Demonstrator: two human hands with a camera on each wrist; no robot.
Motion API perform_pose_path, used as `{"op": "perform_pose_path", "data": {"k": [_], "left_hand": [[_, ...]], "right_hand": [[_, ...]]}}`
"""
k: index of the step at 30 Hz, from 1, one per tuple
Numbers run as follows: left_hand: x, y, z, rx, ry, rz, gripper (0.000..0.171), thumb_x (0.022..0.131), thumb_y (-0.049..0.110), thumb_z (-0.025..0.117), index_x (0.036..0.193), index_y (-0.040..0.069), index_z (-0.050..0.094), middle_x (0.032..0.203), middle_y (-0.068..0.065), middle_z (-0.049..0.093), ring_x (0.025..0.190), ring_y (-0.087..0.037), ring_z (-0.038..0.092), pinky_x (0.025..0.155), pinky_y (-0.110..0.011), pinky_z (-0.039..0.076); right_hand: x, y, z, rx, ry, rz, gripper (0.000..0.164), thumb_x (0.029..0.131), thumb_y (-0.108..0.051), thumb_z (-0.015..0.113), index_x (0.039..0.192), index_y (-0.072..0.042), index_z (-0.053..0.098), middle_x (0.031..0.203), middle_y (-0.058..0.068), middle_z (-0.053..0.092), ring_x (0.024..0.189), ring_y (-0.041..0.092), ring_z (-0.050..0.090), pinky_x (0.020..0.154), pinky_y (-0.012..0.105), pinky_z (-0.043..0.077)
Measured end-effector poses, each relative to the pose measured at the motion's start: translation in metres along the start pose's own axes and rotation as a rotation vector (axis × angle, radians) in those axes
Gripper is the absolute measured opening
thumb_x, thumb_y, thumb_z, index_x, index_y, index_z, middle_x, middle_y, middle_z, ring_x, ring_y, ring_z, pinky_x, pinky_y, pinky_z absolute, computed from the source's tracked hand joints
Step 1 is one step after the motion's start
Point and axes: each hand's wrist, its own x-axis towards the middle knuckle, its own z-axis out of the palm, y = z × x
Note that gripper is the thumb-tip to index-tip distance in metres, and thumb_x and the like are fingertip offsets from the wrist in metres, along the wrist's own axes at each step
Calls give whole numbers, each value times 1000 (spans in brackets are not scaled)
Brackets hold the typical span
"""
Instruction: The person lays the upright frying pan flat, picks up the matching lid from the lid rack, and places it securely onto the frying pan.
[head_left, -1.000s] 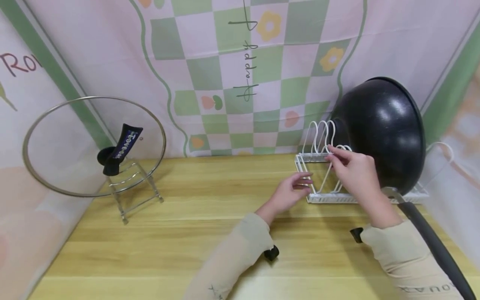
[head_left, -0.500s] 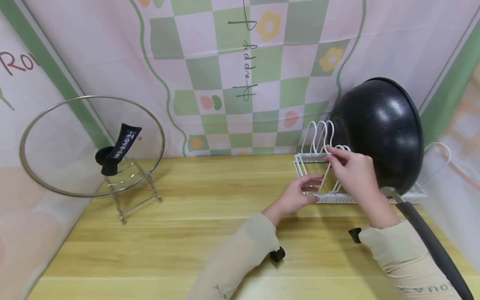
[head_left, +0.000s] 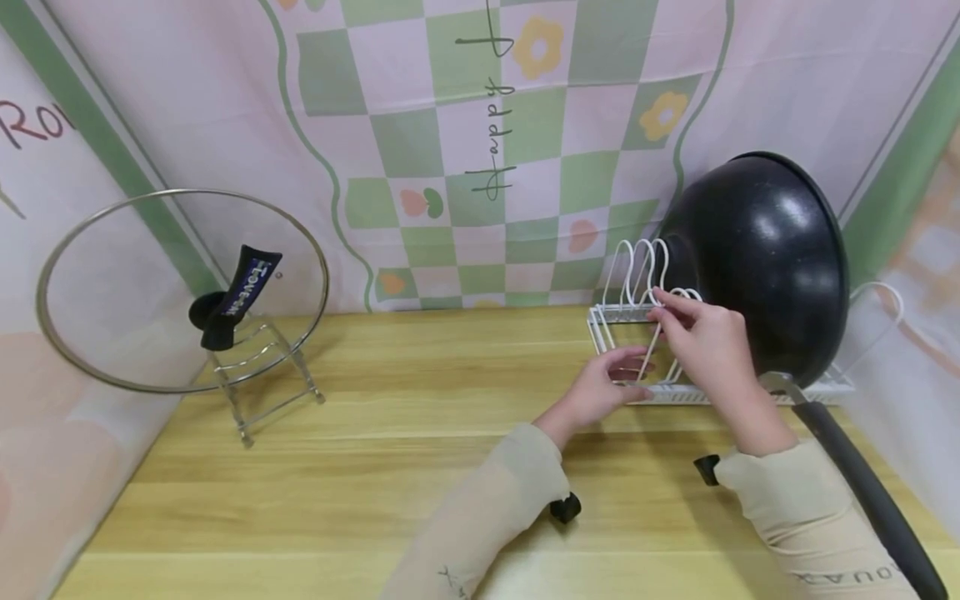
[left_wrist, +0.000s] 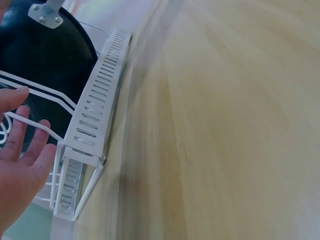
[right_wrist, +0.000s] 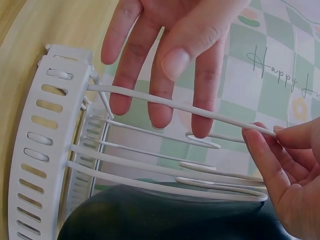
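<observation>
At the right, a white pan rack (head_left: pixel 678 395) lies on the table, its perforated rail (left_wrist: pixel 95 102) toward the person. The right hand (head_left: pixel 708 346) pinches the upper end of one white wire divider (right_wrist: pixel 185 106) between thumb and fingertips. Lower on the same divider is the left hand (head_left: pixel 592 392), its fingers (right_wrist: pixel 162 112) spread out and fairly straight behind the wire, the thumb on the near side. A black wok (head_left: pixel 765 250) stands tilted on its side in the rack, right of the dividers, its dark handle (head_left: pixel 873 492) reaching toward the front right corner.
On the left, a glass lid (head_left: pixel 251 287) with a black knob handle leans upright on a small metal wire stand (head_left: pixel 279 408). A patterned cloth (head_left: pixel 480 125) hangs behind the wooden table (head_left: pixel 360 500). Black wrist mounts (head_left: pixel 566 507) sit under the sleeves.
My left hand has moved right, from beside the rack's left end to around the lower part of the divider. The right hand keeps its pinch on the wire.
</observation>
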Motion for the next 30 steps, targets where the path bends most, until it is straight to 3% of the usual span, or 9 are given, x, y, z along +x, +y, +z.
{"op": "perform_pose_path", "data": {"k": [7, 11, 18, 25, 30], "left_hand": [[3, -3, 4, -60, 35, -3, 48, 92, -9, 69, 138, 1, 60, 123, -15, 70, 105, -10, 67, 88, -19, 53], [4, -5, 6, -31, 77, 5, 39, 97, -1, 67, 135, 1, 62, 120, -14, 71, 98, -6, 67, 88, -19, 53], [4, -5, 8, -23, 102, 14, 32, 102, 3, 59, 134, -2, 62, 120, -19, 70, 107, -21, 69, 90, -18, 51], [5, -4, 8, -9, 124, 7, 30, 103, 4, 59, 132, -1, 64, 112, -14, 74, 96, -6, 68, 89, -17, 52], [6, -3, 10, -19, 146, -1, 29, 103, 3, 58, 130, -1, 66, 110, -15, 75, 96, -7, 69, 91, -18, 52]], "right_hand": [[1, 0, 0, -3, 4, -1, 27, 96, -4, 70, 123, 4, 72, 98, 24, 74, 66, 12, 58, 43, 17, 37], [1, -1, 0, 0, -6, 8, 28, 97, -4, 70, 123, 3, 71, 98, 24, 75, 66, 16, 58, 43, 18, 37], [0, -2, -1, 12, -24, 34, 29, 99, -6, 68, 126, 3, 70, 103, 25, 74, 69, 26, 60, 43, 18, 38], [0, -3, -2, 24, -31, 36, 29, 99, -7, 69, 126, 2, 70, 100, 25, 74, 64, 23, 57, 44, 18, 39], [1, -2, -3, 45, -64, 64, 31, 101, -11, 67, 129, 2, 68, 102, 26, 74, 64, 23, 56, 46, 17, 41]]}}
